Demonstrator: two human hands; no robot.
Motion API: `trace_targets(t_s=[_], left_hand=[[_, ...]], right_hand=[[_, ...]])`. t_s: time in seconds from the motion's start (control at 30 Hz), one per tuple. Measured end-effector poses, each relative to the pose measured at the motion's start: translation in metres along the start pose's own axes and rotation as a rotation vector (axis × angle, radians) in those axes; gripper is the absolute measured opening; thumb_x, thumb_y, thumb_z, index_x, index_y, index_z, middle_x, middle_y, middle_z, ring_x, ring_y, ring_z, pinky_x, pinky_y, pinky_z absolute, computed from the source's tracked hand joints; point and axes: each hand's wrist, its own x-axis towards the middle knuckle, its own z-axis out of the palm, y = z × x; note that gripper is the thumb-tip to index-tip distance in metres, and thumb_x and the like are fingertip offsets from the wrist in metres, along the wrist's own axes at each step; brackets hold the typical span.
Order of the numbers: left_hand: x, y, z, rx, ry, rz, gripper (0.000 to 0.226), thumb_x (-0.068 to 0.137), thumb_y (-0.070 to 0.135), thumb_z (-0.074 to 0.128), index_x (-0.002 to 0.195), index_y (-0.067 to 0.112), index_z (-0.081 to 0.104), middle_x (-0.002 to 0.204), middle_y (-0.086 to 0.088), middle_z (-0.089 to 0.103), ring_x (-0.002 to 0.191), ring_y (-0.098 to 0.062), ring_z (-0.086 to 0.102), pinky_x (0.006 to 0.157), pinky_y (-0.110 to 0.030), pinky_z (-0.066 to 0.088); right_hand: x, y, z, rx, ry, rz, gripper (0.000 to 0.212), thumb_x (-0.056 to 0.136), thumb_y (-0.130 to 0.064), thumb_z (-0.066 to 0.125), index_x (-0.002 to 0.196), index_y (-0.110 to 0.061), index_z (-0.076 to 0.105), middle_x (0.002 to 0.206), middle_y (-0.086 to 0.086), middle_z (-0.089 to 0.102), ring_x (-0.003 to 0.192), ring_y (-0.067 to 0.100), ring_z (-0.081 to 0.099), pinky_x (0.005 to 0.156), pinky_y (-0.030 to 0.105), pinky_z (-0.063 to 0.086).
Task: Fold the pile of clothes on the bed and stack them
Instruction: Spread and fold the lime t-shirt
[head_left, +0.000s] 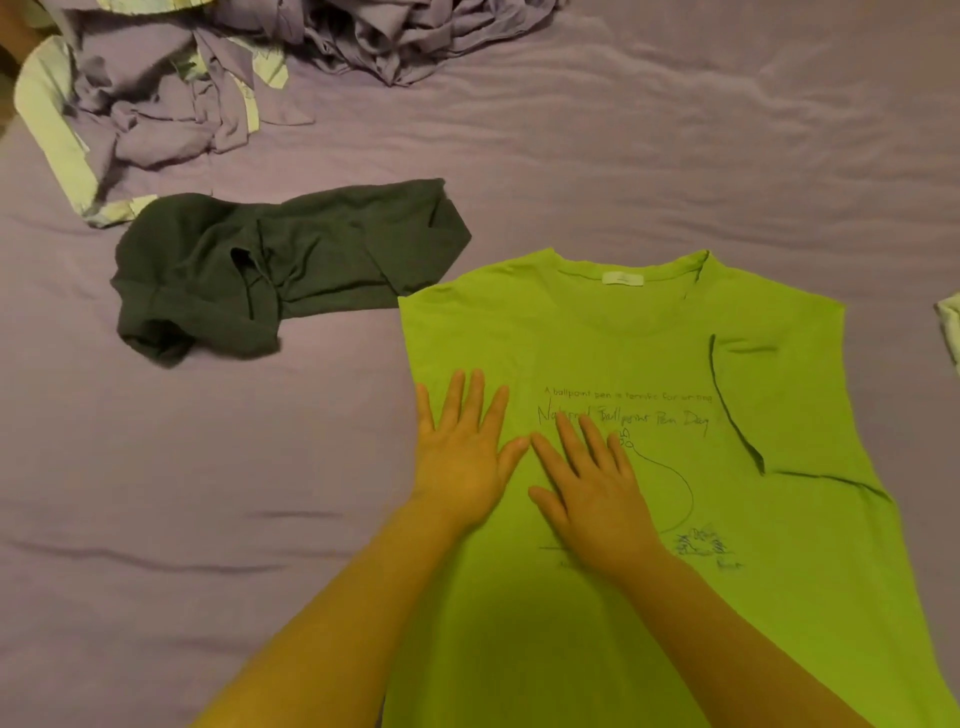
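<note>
Head view: lime-green printed T-shirt (649, 338) lies spread flat, left hand (462, 457) and right hand (597, 499) pressing it, fingers straight, gripping nothing.

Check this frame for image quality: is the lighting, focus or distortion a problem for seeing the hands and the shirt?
Head view: dim, warm, purple-tinted light; no glare. Both hands, left and right, are sharp enough on the green T-shirt, whose print is only partly legible. The dark garment loses its fold detail. Wide-angle bending shows toward the edges.

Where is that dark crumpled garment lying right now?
In the head view the dark garment lies on the purple bed sheet, left of the green T-shirt and its collar, just below the unfolded pile; neither hand touches it.
</note>
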Motion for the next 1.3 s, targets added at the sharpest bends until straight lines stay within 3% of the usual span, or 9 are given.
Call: trace_targets(t_s=[0.13, 0.27, 0.43, 0.57, 0.83, 0.97, 1.07, 1.2, 1.3], left_hand=[[-0.070, 0.045, 0.008, -0.153, 0.088, 0.113, 0.048, 0.084, 0.041, 0.061, 0.129, 0.023, 0.058, 0.144, -0.010, 0.045, 0.137, -0.033, 0.036, 0.109, -0.061, 0.018], [-0.143, 0.098, 0.025, -0.222, 0.045, 0.183, 0.043, 0.064, 0.037, 0.082, 0.104, 0.027, 0.073, 0.126, -0.008, 0.063, 0.119, -0.033, 0.056, 0.093, -0.060, 0.042], [-0.223, 0.153, 0.042, -0.436, -0.060, 0.050, 0.035, 0.083, 0.038, 0.065, 0.116, 0.025, 0.067, 0.142, -0.008, 0.047, 0.140, -0.029, 0.031, 0.114, -0.050, 0.013], [-0.271, 0.183, 0.053, -0.487, -0.039, 0.012, 0.028, 0.080, 0.036, 0.070, 0.105, 0.023, 0.072, 0.132, -0.008, 0.056, 0.134, -0.030, 0.039, 0.111, -0.048, 0.020], [-0.325, 0.196, 0.073, -0.292, -0.163, 0.113, 0.036, 0.091, 0.050, 0.047, 0.119, 0.033, 0.062, 0.147, 0.004, 0.037, 0.143, -0.016, 0.016, 0.114, -0.036, 0.005], [-0.338, 0.194, 0.083, -0.194, -0.244, 0.203, 0.045, 0.088, 0.052, 0.049, 0.129, 0.032, 0.053, 0.157, -0.001, 0.018, 0.146, -0.019, 0.005, 0.115, -0.044, -0.003], [-0.345, 0.189, 0.094, -0.084, -0.256, 0.295, 0.063, 0.083, 0.051, 0.058, 0.139, 0.032, 0.037, 0.159, -0.006, 0.003, 0.146, -0.025, -0.004, 0.114, -0.050, -0.007], [-0.343, 0.185, 0.102, 0.047, -0.225, 0.324, 0.073, 0.078, 0.044, 0.068, 0.140, 0.026, 0.034, 0.159, -0.010, 0.007, 0.146, -0.028, 0.003, 0.114, -0.054, -0.002], [-0.341, 0.187, 0.103, 0.076, -0.149, 0.293, 0.062, 0.059, 0.037, 0.084, 0.114, 0.020, 0.062, 0.142, -0.011, 0.047, 0.133, -0.026, 0.043, 0.104, -0.054, 0.035]], right_hand=[[-0.046, 0.022, 0.002, 0.157, -0.015, 0.025, 0.065, 0.095, -0.052, 0.038, 0.149, -0.033, 0.008, 0.159, -0.002, -0.004, 0.145, 0.015, -0.011, 0.114, 0.031, -0.009], [-0.110, 0.045, 0.014, 0.229, -0.056, 0.021, 0.063, 0.091, -0.046, 0.049, 0.147, -0.034, 0.022, 0.159, -0.005, 0.002, 0.146, 0.013, -0.005, 0.116, 0.031, 0.004], [-0.204, 0.061, 0.030, 0.306, -0.098, -0.036, 0.053, 0.089, -0.038, 0.057, 0.139, -0.030, 0.043, 0.156, 0.000, 0.022, 0.145, 0.019, 0.011, 0.114, 0.032, 0.013], [-0.272, 0.067, 0.047, 0.368, -0.059, -0.072, 0.044, 0.083, -0.029, 0.067, 0.125, -0.022, 0.060, 0.145, 0.007, 0.042, 0.141, 0.028, 0.026, 0.111, 0.040, 0.022], [-0.343, 0.068, 0.076, 0.374, -0.046, -0.065, 0.039, 0.070, -0.021, 0.080, 0.108, -0.015, 0.071, 0.129, 0.016, 0.057, 0.126, 0.040, 0.046, 0.099, 0.051, 0.038], [-0.363, 0.061, 0.087, 0.336, 0.018, -0.083, 0.044, 0.058, -0.020, 0.088, 0.099, -0.017, 0.073, 0.120, 0.017, 0.063, 0.113, 0.042, 0.057, 0.087, 0.053, 0.047], [-0.373, 0.056, 0.097, 0.296, -0.030, -0.062, 0.056, 0.059, -0.029, 0.087, 0.111, -0.018, 0.068, 0.133, 0.016, 0.054, 0.124, 0.039, 0.049, 0.095, 0.052, 0.042], [-0.376, 0.047, 0.108, 0.146, -0.046, -0.041, 0.076, 0.053, -0.035, 0.088, 0.121, -0.015, 0.060, 0.142, 0.016, 0.045, 0.131, 0.037, 0.041, 0.104, 0.051, 0.035], [-0.372, 0.038, 0.112, 0.038, -0.020, -0.006, 0.075, 0.046, -0.030, 0.091, 0.115, -0.014, 0.064, 0.135, 0.018, 0.052, 0.125, 0.037, 0.049, 0.099, 0.051, 0.042]])
